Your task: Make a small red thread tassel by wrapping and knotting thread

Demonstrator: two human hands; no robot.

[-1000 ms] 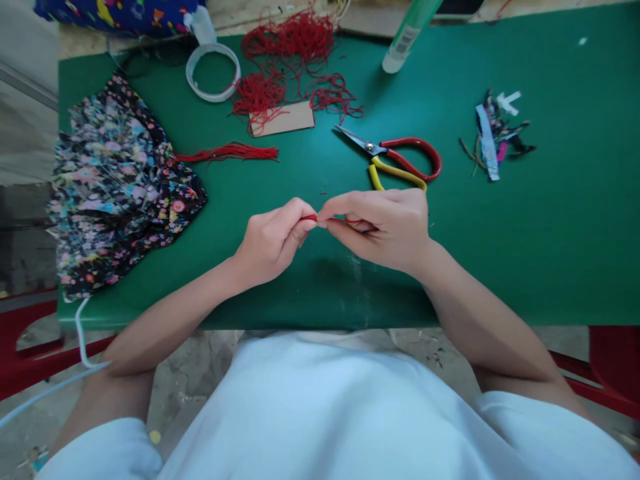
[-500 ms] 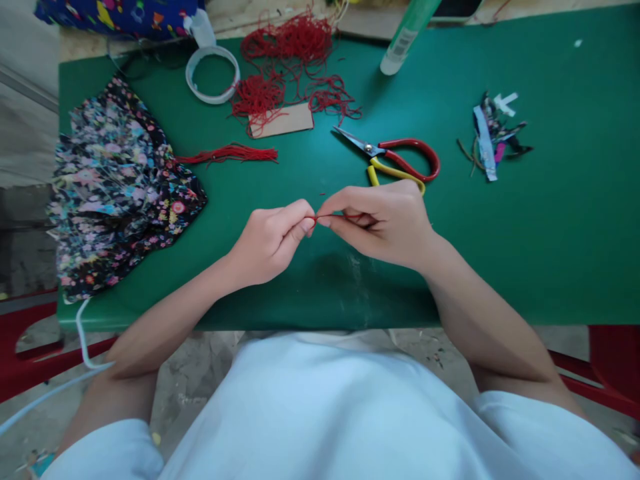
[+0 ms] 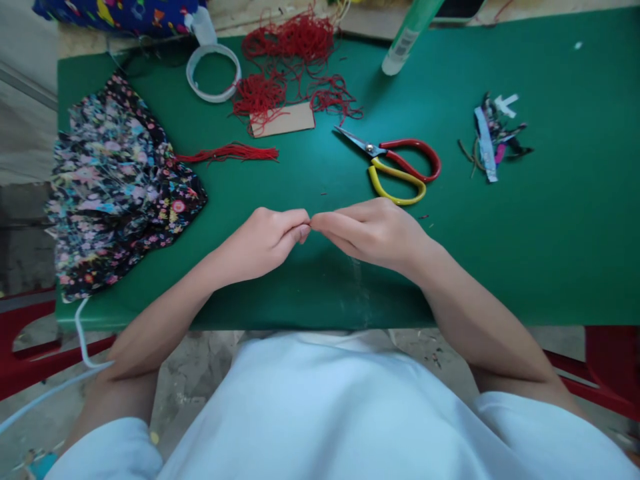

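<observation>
Over the front half of the green table [image 3: 550,260], my left hand [image 3: 265,243] and my right hand [image 3: 380,233] meet at the fingertips. Both are closed in a pinch. The fine red thread seen between them a moment earlier is almost wholly hidden by the fingers now. Just beyond my right hand lie scissors [image 3: 370,149] with one red and one yellow handle, blades apart. A red thread tassel [image 3: 245,153] rests flat past my left hand. Its left end reaches a dark floral gathered cloth [image 3: 117,187].
Tangled red thread [image 3: 293,40] lies at the back, partly over a cardboard piece [image 3: 297,120]. A white ring [image 3: 214,99], like a tape roll, is left of it. A green and white tube [image 3: 403,50] stands behind the scissors. Fabric scraps [image 3: 485,147] lie at right.
My right hand has turned and lowered slightly, its fingers folding together, which uncovers the yellow handle. The red thread between my hands has gone out of sight. My left hand has shifted slightly left.
</observation>
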